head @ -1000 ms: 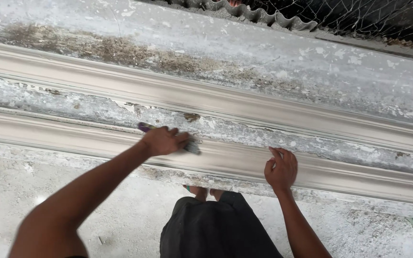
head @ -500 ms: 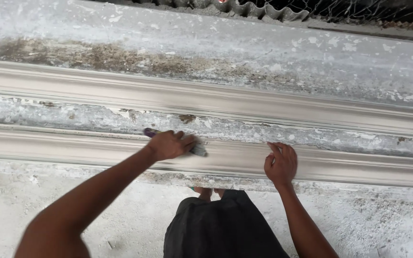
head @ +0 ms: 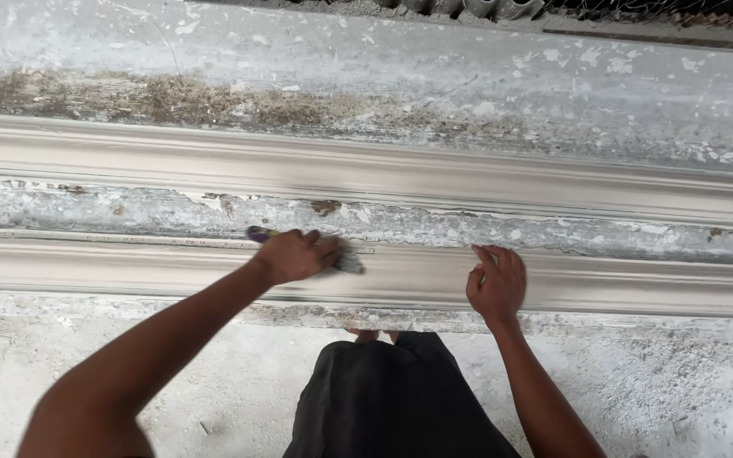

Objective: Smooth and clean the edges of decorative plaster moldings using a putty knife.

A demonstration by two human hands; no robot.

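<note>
My left hand [head: 296,254] is closed around a small brush [head: 348,263] with a purple handle end sticking out on its left. The bristle end rests on a long grey moulded strip [head: 129,263] that runs left to right in front of me. My right hand [head: 497,284] lies flat on the same strip a little to the right, fingers spread and holding nothing. A second moulded strip [head: 383,174] runs parallel just beyond, with a rough white-crusted band [head: 485,227] between the two.
Beyond the strips lies a white-spattered slab [head: 383,76] with a brown dirty patch [head: 214,106]. Corrugated sheeting [head: 485,7] edges the top. My dark shorts [head: 392,399] and a dusty white floor [head: 680,390] are below.
The view has shifted down and slightly right. My left hand with the brush stays on the near strip, shifting only a little along it. My right hand stays planted.
</note>
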